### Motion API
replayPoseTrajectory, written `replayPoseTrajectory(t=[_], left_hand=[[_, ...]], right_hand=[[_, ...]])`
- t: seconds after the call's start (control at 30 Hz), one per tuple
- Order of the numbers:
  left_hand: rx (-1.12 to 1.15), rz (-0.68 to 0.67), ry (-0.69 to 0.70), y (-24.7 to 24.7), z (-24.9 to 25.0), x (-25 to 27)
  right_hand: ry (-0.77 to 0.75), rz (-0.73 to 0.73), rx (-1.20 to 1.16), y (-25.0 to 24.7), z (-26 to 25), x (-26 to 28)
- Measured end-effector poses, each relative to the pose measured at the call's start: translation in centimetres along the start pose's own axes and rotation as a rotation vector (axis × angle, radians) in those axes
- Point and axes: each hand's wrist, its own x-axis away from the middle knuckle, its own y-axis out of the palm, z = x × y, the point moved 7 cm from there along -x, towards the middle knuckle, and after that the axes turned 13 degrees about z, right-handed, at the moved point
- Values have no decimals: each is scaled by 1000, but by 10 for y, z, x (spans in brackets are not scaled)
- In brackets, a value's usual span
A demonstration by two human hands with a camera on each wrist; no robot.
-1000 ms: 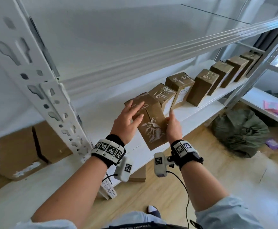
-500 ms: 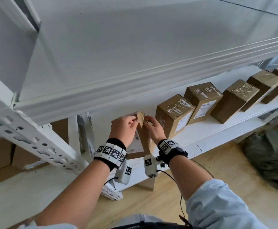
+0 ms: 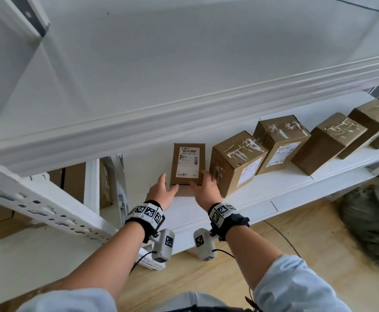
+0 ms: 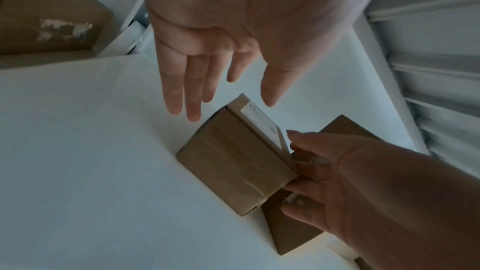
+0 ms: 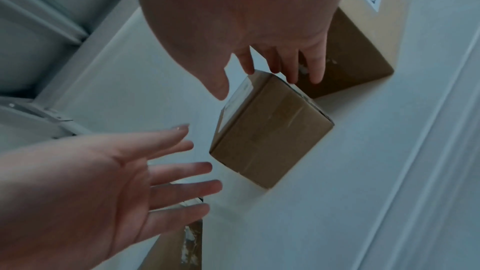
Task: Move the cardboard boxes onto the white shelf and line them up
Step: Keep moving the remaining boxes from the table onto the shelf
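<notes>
Low in the middle of the head view, the left hand (image 3: 161, 192) and right hand (image 3: 206, 192), which gripped the cardboard box (image 3: 187, 168) half a second ago, have let go and flank it with fingers spread. It lies flat on the white shelf (image 3: 262, 194), label up, beside the row of boxes (image 3: 281, 145) running toward the upper right.
</notes>
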Motion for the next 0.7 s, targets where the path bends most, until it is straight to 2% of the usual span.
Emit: replayPoseTrajectory(t=[0.1,0.17,0.27,0.43,0.6,0.7], left_hand=[[37,-50,-24,14,6,-5],[85,12,-53,12,6,-10],[51,87,-155,11,-9,-13],[63,37,-199,12,-21,3],[50,99,-114,10,-29,-3],[95,147,-45,11,-21,0]], right_hand=[[47,9,-40,0,4,-2],[76,22,-31,-3,7,-7],[114,-71,118,-4,9,-11],[51,-199,117,2,2,-11],[-70,-114,159,-9,-11,-14],[-83,-32,136,-12,-8,-12]])
